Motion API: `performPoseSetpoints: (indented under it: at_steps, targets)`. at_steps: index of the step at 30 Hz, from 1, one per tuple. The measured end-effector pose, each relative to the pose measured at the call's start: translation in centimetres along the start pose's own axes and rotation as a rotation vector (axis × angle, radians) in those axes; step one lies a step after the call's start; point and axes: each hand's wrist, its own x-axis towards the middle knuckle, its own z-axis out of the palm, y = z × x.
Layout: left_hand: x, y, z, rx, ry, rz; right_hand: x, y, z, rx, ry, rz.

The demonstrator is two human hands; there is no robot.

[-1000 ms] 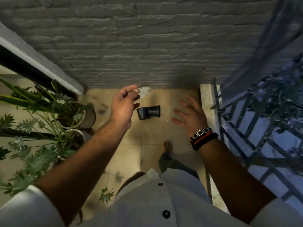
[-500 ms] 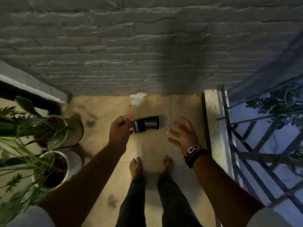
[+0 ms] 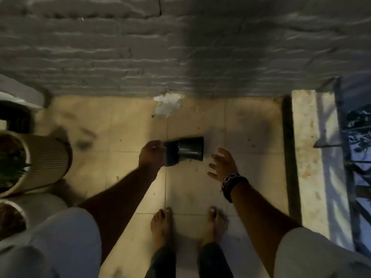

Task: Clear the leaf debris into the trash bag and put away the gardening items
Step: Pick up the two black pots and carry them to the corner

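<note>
A small black plastic pot [image 3: 186, 151] lies on its side on the tiled floor, its mouth turned left. My left hand [image 3: 152, 156] is at the pot's rim with the fingers curled onto it. My right hand [image 3: 221, 164], with dark bracelets at the wrist, hovers open just right of the pot's base, not touching it. A few small dark specks of debris dot the tiles around the pot.
A grey brick wall [image 3: 180, 47] closes the far side. Two pale planters [image 3: 47, 159] [image 3: 38, 205] with plants stand at the left. A stone kerb [image 3: 305, 157] and metal railing [image 3: 345, 157] run along the right. My bare feet [image 3: 162, 223] stand on the tiles below the pot.
My view has dropped closer to the floor. My left hand has come down from mid-air to the pot's rim and curled onto it. My right hand has followed to the pot's right side.
</note>
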Motion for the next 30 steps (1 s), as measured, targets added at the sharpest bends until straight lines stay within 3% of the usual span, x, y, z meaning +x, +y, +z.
performPoseSetpoints:
  at_steps: [8, 17, 23, 27, 30]
  targets:
    - [8.8, -4.4, 2.1, 0.165, -0.05, -0.038, 8.0, 3.2, 1.6, -0.118, 0.011, 0.09]
    - [14.0, -5.1, 3.3, 0.547, -0.203, -0.182, 11.5, 5.0, 4.4, -0.243, -0.112, 0.228]
    - [12.6, -6.8, 2.4, 0.669, -0.094, -0.075, 11.3, 5.6, 4.1, -0.149, -0.085, 0.281]
    - [7.8, -6.1, 0.8, 0.792, -0.038, 0.021, 8.6, 5.6, 3.3, -0.57, 0.028, 0.074]
    - [3.1, -4.8, -1.1, 0.834, 0.08, 0.153, 4.3, 4.7, 2.2, -0.816, 0.334, -0.209]
